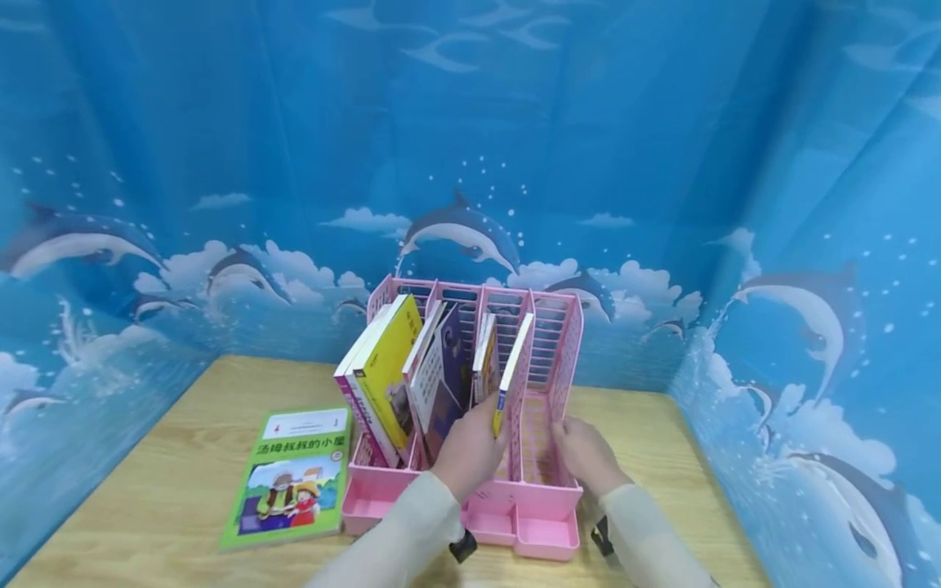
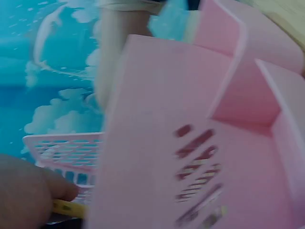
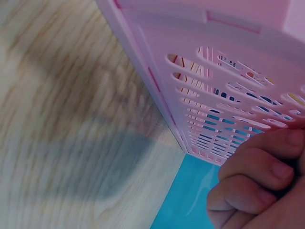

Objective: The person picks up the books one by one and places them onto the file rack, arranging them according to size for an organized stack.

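A pink plastic book rack [image 1: 544,490] with upright slots stands on the table. My left hand [image 1: 474,447] pinches the lower front of a thin book [image 1: 517,355] with a yellow and blue spine, which is upright and slightly tilted at the rack's right-hand divider. In the left wrist view, the left hand [image 2: 24,195] shows beside the book's yellow edge [image 2: 69,208]. At the front edge of the rack's right side wall, my right hand [image 1: 588,453] holds on. The right wrist view shows its curled fingers [image 3: 252,183] against the slotted wall [image 3: 214,90].
Left of the rack, a green picture book [image 1: 294,474] lies flat on the wooden table [image 1: 176,457]. Several books, including a yellow one [image 1: 390,359] and a purple one [image 1: 450,367], lean in the left and middle slots. A blue dolphin-print curtain [image 1: 625,163] encloses the table.
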The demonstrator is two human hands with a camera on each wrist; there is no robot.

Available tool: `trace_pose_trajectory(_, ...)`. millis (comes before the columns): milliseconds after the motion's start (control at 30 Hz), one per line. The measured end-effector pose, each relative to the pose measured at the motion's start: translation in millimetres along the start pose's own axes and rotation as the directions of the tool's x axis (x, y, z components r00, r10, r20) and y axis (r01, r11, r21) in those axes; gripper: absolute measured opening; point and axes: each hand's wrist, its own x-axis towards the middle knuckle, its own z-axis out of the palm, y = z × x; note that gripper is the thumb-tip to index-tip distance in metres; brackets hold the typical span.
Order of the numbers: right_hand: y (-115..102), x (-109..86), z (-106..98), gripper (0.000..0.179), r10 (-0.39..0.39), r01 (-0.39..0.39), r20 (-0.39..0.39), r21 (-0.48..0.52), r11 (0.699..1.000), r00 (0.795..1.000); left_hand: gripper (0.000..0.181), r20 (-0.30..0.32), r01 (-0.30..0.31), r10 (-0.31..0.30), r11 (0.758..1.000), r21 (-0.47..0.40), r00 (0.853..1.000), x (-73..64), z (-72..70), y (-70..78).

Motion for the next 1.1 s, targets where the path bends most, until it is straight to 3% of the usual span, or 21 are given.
trace_pose_trajectory(200,-3,-1.4,-1,0.05,0.004,-0.004,0.009,0.016,1.0,1.0,0.043,0.03,-0.018,0.015,0.995,0.099,0.999,1.9,10.2,-0.6)
trace_pose_trajectory(400,-1,-1.4,-3,0.05,0.004,-0.004,0.005,-0.001,1.0,1.0,0.079,0.127,0.046,-0.062,0.991,0.128,0.99,6.9,10.5,-1.8)
trace_pose_trajectory(500,-1,-1.3,-3,0.049,0.008,-0.008,0.013,0.0,1.0,1.0,0.087,0.166,0.048,-0.065,0.993,0.104,0.984,7.4,8.2,-3.8)
trace_pose_trajectory(567,-1,-1.6,-2,0.049,0.008,-0.008,0.019,0.017,1.0,1.0,0.077,0.181,0.035,-0.047,0.997,0.069,0.982,4.6,4.1,-4.3)
trace_pose_trajectory(667,0,-2.3,-1,0.051,0.01,-0.012,0.028,0.047,0.999,1.0,0.064,0.161,-0.047,0.031,0.994,0.094,0.986,-2.3,-4.8,-0.5)
trace_pose_trajectory(767,1,-1.9,0,0.054,0.016,-0.017,0.026,0.059,0.998,1.0,0.058,0.155,-0.086,0.076,0.995,0.059,0.985,-10.8,-16.8,8.5)
trace_pose_trajectory(933,2,-1.3,-1,0.053,0.024,-0.025,0.012,0.057,0.998,1.0,0.052,0.231,-0.034,0.049,0.997,-0.067,0.972,-15.2,-30.5,19.7)
trace_pose_trajectory(1000,0,-2.8,-2,0.053,0.038,-0.039,0.016,0.065,0.997,0.999,0.051,0.219,-0.031,0.046,0.997,-0.073,0.975,-13.6,-30.1,18.5)
trace_pose_trajectory(1100,-2,-5.1,-3,0.057,0.042,-0.043,0.017,0.054,0.998,0.999,0.059,0.133,-0.051,0.055,0.998,-0.032,0.99,-9.8,-24.9,10.9)
